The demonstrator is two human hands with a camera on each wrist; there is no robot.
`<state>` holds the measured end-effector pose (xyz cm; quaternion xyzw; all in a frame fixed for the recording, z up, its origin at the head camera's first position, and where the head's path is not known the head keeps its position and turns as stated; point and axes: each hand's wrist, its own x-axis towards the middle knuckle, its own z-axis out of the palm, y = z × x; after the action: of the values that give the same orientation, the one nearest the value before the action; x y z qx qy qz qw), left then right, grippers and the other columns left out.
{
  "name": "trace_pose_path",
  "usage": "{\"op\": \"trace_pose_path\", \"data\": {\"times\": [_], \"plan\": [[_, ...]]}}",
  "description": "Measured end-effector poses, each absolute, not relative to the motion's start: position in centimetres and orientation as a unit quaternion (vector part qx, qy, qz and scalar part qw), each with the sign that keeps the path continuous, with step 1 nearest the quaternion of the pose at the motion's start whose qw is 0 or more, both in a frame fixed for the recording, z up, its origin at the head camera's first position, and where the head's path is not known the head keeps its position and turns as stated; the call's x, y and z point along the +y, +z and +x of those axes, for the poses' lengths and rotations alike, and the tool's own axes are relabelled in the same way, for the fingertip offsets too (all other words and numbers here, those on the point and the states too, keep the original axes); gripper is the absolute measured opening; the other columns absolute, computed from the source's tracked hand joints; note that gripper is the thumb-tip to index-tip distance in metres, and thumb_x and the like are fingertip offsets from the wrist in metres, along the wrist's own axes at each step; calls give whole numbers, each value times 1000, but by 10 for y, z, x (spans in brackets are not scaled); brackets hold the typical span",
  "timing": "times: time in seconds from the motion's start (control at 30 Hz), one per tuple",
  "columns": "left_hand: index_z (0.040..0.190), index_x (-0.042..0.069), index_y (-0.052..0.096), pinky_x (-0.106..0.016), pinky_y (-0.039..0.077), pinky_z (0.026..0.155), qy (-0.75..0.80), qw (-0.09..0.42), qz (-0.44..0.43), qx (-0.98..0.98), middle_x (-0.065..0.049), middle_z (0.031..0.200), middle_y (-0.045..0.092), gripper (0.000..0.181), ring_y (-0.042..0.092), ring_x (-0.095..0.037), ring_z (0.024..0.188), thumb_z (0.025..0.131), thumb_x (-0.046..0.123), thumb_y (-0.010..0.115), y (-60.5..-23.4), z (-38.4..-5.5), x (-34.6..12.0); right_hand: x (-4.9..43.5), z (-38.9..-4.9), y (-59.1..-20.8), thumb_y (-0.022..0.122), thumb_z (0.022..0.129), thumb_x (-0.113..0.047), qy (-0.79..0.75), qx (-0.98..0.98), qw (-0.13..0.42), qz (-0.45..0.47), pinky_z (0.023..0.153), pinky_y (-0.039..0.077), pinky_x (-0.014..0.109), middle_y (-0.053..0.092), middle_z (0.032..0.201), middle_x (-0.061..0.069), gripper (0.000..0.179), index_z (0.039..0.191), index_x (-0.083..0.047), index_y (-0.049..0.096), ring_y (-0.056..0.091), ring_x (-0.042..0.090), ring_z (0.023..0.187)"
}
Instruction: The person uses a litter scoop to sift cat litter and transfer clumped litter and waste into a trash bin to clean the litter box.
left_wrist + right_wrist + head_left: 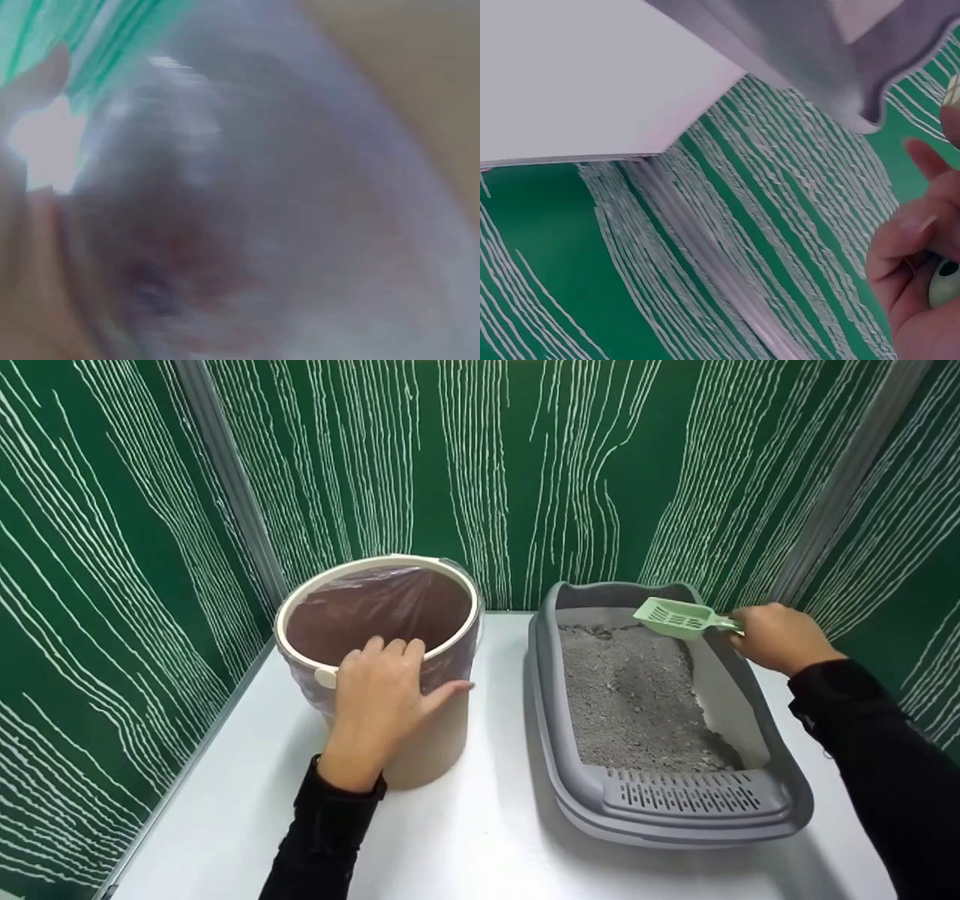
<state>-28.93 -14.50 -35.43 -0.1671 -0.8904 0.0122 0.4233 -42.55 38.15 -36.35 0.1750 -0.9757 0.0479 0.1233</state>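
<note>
A lined trash bin (442,727) with a cream rim stands on the left in the head view. My left hand (382,697) grips its near rim, fingers bent over the edge and thumb along the outside. Blurred plastic liner (285,195) fills most of the left wrist view. On the right, my right hand (780,637) holds a light green slotted litter scoop (675,617) by its handle, above the far right part of a grey litter box (551,735). Inside the box lies grey cat litter (637,697). The right wrist view shows curled fingers (904,236) around the handle end.
Both containers stand on a white table (480,840), with a gap between them. Green panels (570,472) with white wavy lines enclose the back and sides, joined by grey corner posts (232,472). The litter box has a slotted front ledge (690,795).
</note>
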Motion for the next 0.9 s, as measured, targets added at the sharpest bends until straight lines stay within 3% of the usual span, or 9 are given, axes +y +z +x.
{"op": "trace_pose_path", "data": {"times": [0.13,0.2,0.27,0.33,0.43,0.53,0.6,0.77,0.9], "plan": [[116,7,71,-53,49,99,13,437,-189,-879,-15,112,70,78,62,-39,116,91,79,59,-348,-271,-113,383,-429,-365,65,97,-5,54,-978,94,177,60,45,43,67,81,12,15,103,5,74,52,23,64],[110,10,73,-50,51,97,5,443,-241,-863,-12,110,71,66,65,-34,111,92,73,64,-355,-261,-89,381,-431,-366,68,97,-6,47,-976,98,188,61,49,45,68,85,13,18,109,6,76,55,24,68],[95,15,73,-41,53,85,12,431,-294,-853,-4,98,71,57,66,-26,96,92,72,66,-371,-251,-61,378,-433,-370,71,97,-9,37,-974,109,193,63,52,50,69,88,16,24,117,5,75,58,27,70],[86,21,72,-32,50,75,47,396,-322,-858,4,90,70,56,64,-16,85,94,75,61,-395,-244,-33,375,-434,-375,73,98,-13,28,-974,117,190,65,53,56,69,88,18,26,117,4,74,62,31,71],[102,22,79,-28,54,83,114,318,-320,-885,5,108,77,70,69,-13,99,99,80,40,-432,-236,4,372,-435,-383,69,101,-15,25,-980,105,169,68,54,62,69,87,25,20,107,4,70,66,39,71],[126,18,77,-32,54,101,167,260,-298,-903,0,131,74,84,70,-17,120,102,78,23,-458,-232,26,372,-436,-388,65,102,-9,21,-984,92,152,68,54,64,68,85,29,14,96,4,63,67,43,70],[130,17,76,-35,52,107,181,267,-285,-903,-2,136,73,85,69,-19,125,102,77,23,-470,-231,33,371,-437,-390,62,102,-3,20,-984,98,150,68,54,64,67,84,30,10,95,5,62,67,44,70],[118,14,83,-37,54,104,167,344,-267,-884,-5,123,78,78,75,-19,116,101,73,35,-485,-233,37,368,-438,-396,58,98,7,15,-977,138,162,65,54,65,65,79,30,10,89,6,62,67,48,71],[119,13,82,-38,54,106,157,326,-272,-891,-5,124,77,78,74,-19,118,101,71,34,-485,-236,35,370,-438,-400,58,95,5,26,-975,158,155,61,53,67,65,78,32,11,85,5,60,66,51,68]]}}
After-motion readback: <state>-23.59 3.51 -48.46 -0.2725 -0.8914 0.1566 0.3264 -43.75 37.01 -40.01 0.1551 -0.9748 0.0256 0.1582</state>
